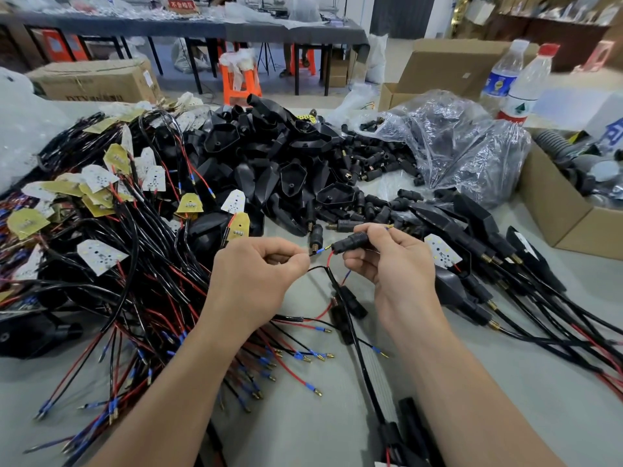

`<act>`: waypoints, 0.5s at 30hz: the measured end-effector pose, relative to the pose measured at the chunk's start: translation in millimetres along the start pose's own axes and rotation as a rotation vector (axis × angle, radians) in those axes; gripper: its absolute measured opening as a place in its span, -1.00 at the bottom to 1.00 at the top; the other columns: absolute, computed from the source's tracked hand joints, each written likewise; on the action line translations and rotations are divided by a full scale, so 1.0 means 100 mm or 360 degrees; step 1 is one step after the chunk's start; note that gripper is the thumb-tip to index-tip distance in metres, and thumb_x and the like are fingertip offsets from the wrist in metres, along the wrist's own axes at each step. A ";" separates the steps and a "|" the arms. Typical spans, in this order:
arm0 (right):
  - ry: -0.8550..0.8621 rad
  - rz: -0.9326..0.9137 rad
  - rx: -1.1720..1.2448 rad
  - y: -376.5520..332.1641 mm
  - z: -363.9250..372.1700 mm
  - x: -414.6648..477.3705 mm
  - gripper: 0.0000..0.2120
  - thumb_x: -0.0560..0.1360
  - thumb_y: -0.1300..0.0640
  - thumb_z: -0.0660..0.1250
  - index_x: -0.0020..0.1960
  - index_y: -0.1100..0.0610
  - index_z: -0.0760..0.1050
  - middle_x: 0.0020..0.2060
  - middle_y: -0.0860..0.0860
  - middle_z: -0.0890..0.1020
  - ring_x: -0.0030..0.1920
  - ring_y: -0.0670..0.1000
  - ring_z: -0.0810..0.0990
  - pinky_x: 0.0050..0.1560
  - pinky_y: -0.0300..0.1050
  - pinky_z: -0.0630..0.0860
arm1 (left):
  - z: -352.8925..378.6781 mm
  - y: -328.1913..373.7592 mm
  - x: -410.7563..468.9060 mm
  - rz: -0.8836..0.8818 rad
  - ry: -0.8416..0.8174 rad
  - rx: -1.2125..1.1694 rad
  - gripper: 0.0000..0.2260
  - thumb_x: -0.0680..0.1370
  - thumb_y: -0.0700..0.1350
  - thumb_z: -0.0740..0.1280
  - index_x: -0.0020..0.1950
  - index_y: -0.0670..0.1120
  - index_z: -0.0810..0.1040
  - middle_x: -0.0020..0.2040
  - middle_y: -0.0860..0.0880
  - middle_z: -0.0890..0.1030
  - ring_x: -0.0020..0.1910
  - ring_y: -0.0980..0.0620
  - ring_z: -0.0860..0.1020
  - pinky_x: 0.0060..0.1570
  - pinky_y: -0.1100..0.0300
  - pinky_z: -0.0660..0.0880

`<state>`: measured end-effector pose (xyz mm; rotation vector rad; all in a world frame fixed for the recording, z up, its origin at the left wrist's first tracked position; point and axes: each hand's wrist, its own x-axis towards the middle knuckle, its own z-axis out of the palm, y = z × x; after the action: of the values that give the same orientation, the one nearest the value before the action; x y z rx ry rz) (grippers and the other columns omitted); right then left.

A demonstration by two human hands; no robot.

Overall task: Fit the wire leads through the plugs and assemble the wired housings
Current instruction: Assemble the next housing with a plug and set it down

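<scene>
2 bare hands hold a wire lead at a plug above a grey worktable (522, 399).

Head view: the left hand (263, 276) pinches a thin black wire lead with a blue sleeve (316, 252) between thumb and curled forefinger. The lead's tip is at the mouth of a small black cylindrical plastic plug (350, 243); whether it is inside cannot be told. The right hand (394, 264) grips that plug between thumb and forefinger, with the other fingers loosely curled. Behind lies a heap of black plastic housings (269, 156), and left of it a tangle of black and red wires with LED boards (101, 251). On the right are a clear plastic bag (455, 146), a brown cardboard box (556, 210) and 2 clear water bottles (521, 85).
</scene>
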<state>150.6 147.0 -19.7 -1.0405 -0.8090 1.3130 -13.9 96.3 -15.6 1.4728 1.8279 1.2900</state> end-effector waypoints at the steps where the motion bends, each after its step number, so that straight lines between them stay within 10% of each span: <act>1: -0.0002 0.0018 0.0031 0.00 0.00 0.00 -0.71 0.66 0.28 0.24 -0.17 0.21 0.64 -0.29 0.14 0.67 -0.45 0.01 0.60 -0.37 -0.18 0.60 | -0.01 0.00 0.00 -0.0001 -0.0009 0.0010 -0.88 0.45 -0.03 0.56 -0.28 0.15 0.74 -0.34 0.23 0.68 -0.31 0.31 0.62 -0.31 0.53 0.42; 15: -0.0128 -0.0045 -0.0162 -0.02 -0.02 0.00 -0.71 0.65 0.30 0.24 -0.16 0.18 0.65 -0.34 0.11 0.66 -0.41 0.03 0.61 -0.32 -0.17 0.60 | 0.02 -0.01 -0.02 0.0033 0.0055 -0.0094 -0.84 0.45 -0.07 0.56 -0.25 0.21 0.73 -0.36 0.16 0.68 -0.31 0.13 0.65 -0.34 0.35 0.54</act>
<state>153.7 147.2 -18.4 -1.0578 -0.9563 1.3072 -12.3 95.5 -17.1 1.4502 1.7851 1.3755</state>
